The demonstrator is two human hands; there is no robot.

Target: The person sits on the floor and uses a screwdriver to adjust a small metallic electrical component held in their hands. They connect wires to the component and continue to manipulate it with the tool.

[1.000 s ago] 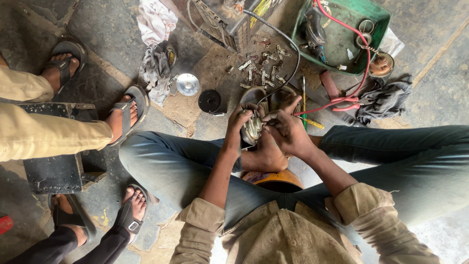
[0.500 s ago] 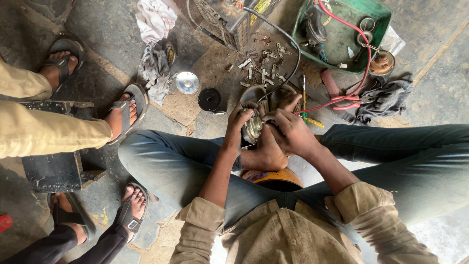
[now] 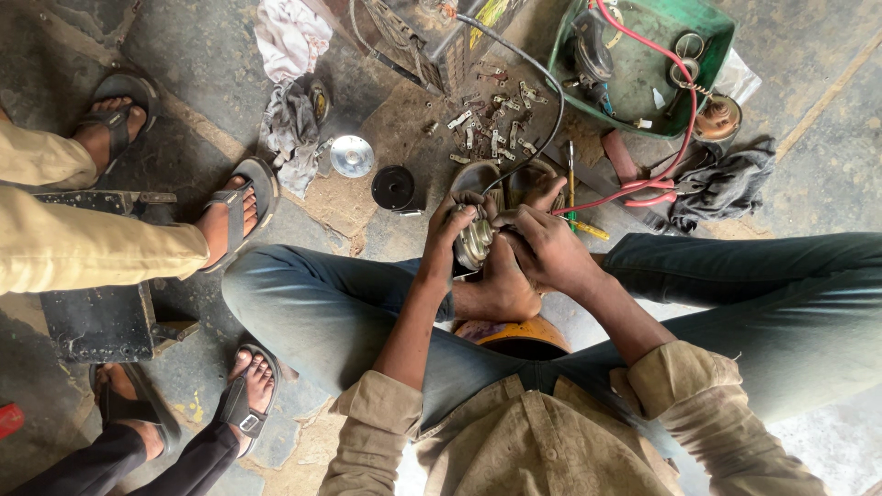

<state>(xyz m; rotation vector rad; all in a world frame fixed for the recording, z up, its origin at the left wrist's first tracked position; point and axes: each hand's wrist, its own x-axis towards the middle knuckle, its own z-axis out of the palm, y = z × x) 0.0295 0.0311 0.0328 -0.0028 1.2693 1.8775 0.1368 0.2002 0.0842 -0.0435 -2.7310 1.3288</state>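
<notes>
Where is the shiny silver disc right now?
In the head view the shiny silver disc lies on the ground, upper left of the person's left hand, between the grey rag and the black round part.

Lighting and picture quality: even, soft daylight; overall sharp.

No hard shadows are cast; only soft shade is seen under the legs. A bright glint is noted on the round metal disc (image 3: 352, 156). Slight softness is observed at the shirt (image 3: 542, 441) near the lower edge.

Green tray (image 3: 712, 64), red cable (image 3: 684, 110) (grey rag (image 3: 726, 188) beside)
</notes>
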